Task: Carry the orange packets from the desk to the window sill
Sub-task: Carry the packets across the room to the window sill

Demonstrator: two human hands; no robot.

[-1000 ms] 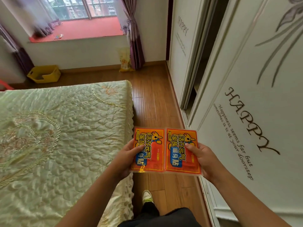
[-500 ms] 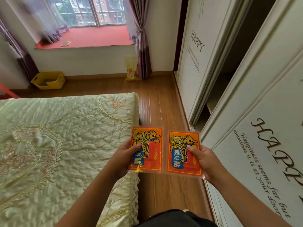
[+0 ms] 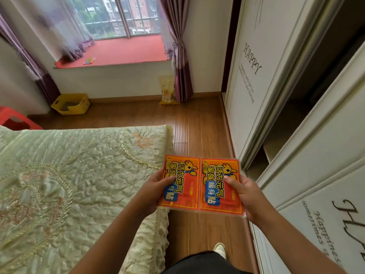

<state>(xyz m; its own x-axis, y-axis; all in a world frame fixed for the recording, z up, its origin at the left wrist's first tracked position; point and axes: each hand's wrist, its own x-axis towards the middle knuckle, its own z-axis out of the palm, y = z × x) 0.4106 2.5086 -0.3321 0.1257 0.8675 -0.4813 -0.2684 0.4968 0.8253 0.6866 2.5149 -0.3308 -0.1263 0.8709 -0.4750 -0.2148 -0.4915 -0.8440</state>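
Observation:
Two flat orange packets with blue and yellow print are held side by side in front of me, above the wooden floor. My left hand (image 3: 153,189) grips the left orange packet (image 3: 185,186) by its left edge. My right hand (image 3: 244,191) grips the right orange packet (image 3: 219,192) by its right edge, thumb on top. The red-covered window sill (image 3: 126,51) lies far ahead under the window, with a small colourful item on its left part.
A bed with a pale green quilt (image 3: 69,184) fills the left. White sliding wardrobe doors (image 3: 254,80) line the right, one gap open. A strip of wooden floor (image 3: 199,125) runs between them toward the sill. A yellow basket (image 3: 71,103), a red stool (image 3: 13,120) and a yellow bag (image 3: 167,89) stand near the far wall.
I have walked forward along the bed; the window sill and far wall are closer and higher in view. Both hands still hold the packets, now edge to edge.

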